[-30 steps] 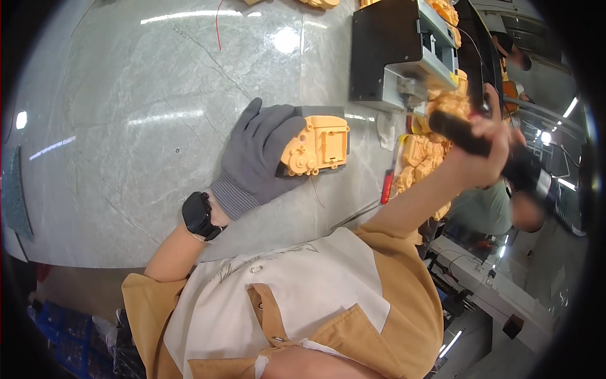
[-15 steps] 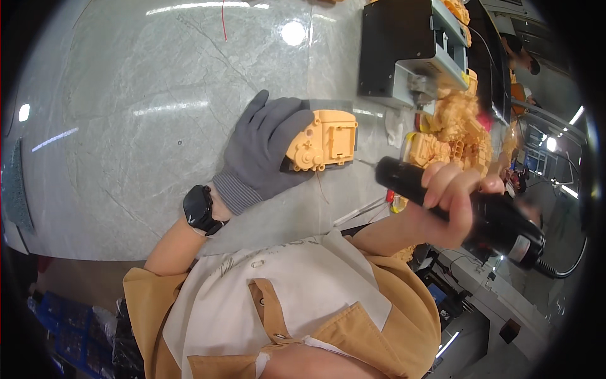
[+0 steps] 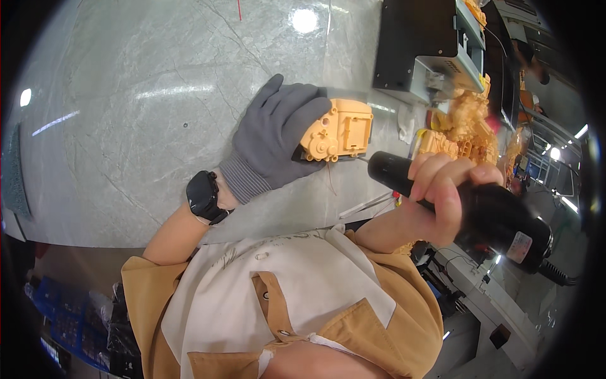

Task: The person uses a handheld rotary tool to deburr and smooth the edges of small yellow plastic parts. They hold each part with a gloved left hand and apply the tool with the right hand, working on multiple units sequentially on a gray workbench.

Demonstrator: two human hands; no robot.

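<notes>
My left hand [image 3: 276, 136], in a grey knitted glove, is closed around the left side of an orange plastic housing [image 3: 353, 132] above the grey table. A dark block or plate shows at the housing's edges, and a thin wire [image 3: 331, 179] hangs from its near side. My bare right hand [image 3: 442, 192] grips a black corded electric screwdriver [image 3: 499, 221]. The thin bit points left at the housing's lower right corner; whether it touches cannot be made out.
A black and grey machine [image 3: 413, 54] stands at the back right. Beside it lies a heap of orange plastic parts [image 3: 470, 123]. A red wire [image 3: 239, 9] lies on the far part of the grey table [image 3: 145, 139]. Blue crates [image 3: 69, 316] sit below at the left.
The screwdriver has moved slightly left and its bit has come close to the housing. The whole scene has shifted a little as my head moved; my left hand keeps its hold.
</notes>
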